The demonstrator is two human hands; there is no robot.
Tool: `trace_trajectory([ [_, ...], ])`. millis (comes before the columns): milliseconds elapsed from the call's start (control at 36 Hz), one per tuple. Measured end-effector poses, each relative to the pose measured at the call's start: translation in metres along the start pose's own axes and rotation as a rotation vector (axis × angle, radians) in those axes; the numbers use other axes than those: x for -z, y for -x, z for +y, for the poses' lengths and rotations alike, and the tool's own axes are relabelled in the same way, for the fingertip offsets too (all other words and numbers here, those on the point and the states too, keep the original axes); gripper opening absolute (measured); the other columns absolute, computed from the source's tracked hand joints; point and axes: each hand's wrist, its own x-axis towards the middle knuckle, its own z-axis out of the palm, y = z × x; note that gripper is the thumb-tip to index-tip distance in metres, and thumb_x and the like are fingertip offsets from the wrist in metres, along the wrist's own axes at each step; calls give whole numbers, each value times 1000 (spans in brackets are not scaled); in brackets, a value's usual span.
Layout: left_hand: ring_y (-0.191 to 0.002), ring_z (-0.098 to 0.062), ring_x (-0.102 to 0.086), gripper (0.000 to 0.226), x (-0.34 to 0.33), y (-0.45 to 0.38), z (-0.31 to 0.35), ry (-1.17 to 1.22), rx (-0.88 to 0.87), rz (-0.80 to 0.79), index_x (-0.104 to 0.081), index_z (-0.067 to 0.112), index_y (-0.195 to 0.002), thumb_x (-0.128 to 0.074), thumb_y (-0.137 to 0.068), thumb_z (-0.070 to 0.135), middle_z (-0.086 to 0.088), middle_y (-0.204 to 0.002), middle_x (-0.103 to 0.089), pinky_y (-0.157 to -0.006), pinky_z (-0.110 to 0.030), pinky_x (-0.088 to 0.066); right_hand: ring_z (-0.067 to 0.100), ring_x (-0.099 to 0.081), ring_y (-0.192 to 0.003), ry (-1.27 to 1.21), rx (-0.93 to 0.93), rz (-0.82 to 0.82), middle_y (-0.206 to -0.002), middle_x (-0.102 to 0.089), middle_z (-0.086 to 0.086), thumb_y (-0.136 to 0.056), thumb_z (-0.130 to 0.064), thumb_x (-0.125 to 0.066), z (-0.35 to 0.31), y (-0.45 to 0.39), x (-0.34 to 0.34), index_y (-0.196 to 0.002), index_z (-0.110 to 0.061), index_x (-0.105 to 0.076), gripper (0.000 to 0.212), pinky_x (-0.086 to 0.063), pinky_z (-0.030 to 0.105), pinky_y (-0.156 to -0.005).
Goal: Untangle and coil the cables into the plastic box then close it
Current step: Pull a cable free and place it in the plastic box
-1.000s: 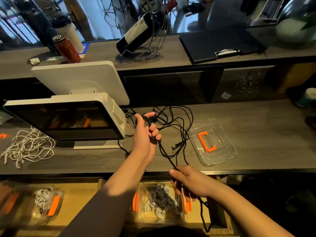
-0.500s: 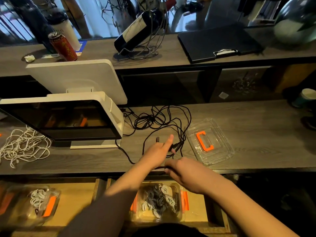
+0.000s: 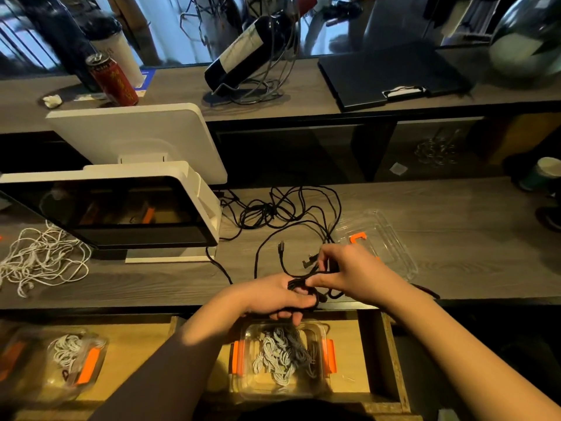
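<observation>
A tangled black cable [image 3: 282,211] sprawls over the grey counter and runs down to my hands at the front edge. My left hand [image 3: 273,296] grips a bunch of its strands. My right hand [image 3: 349,271] pinches the same cable just right of it, with two plug ends sticking up beside the fingers. A clear plastic lid with an orange clasp [image 3: 379,238] lies on the counter behind my right hand. Below, in an open drawer, a clear plastic box with orange latches [image 3: 243,357] holds grey and white coiled cables.
A white point-of-sale screen [image 3: 121,205] stands at the left, with a loose white cable pile [image 3: 42,259] beside it. Another clear box with white cable [image 3: 73,360] sits low left. A bottle in a wire rack, a can and a black clipboard are on the upper shelf.
My left hand came down from holding the cable up over the counter to the front edge. Both hands now meet on the cable, gathering strands together.
</observation>
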Motion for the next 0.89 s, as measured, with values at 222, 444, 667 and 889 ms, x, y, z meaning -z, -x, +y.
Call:
trace_trajectory([
  [222,-46,0,-45,35,-3,14,-1,149,-42,166,-63,18,-91,-40,-106,40,9,-56,-62,-62,-26,-38,1,-52,-63,16,-3,-16,-73,-58,-9,-90,-39,-68,-1,0,6,-92,-26,-60,16,-37,14,-54],
  [444,-51,-5,-46,43,0,17,-8,356,-187,386,-65,13,-107,-45,-96,50,8,-64,-60,-57,-25,-39,14,-51,-115,220,-102,242,-120,-52,-7,-88,-29,-68,-1,0,9,-120,-29,-58,34,-45,37,-103],
  [667,-62,-9,-51,63,-18,12,12,683,-366,398,-53,10,-136,-53,-92,55,-9,-91,-60,-48,-17,-38,26,-10,-151,172,-282,685,-149,-37,8,-80,-27,-72,2,-5,-6,-129,-22,-54,52,6,50,-121],
  [889,-70,-15,-44,53,-9,17,23,839,-514,592,-70,17,-113,-48,-89,59,-8,-93,-60,-46,-23,-28,19,-18,-151,-281,-199,457,-160,-32,3,-100,-12,-48,7,11,-10,-136,-23,-50,38,-22,42,-121],
])
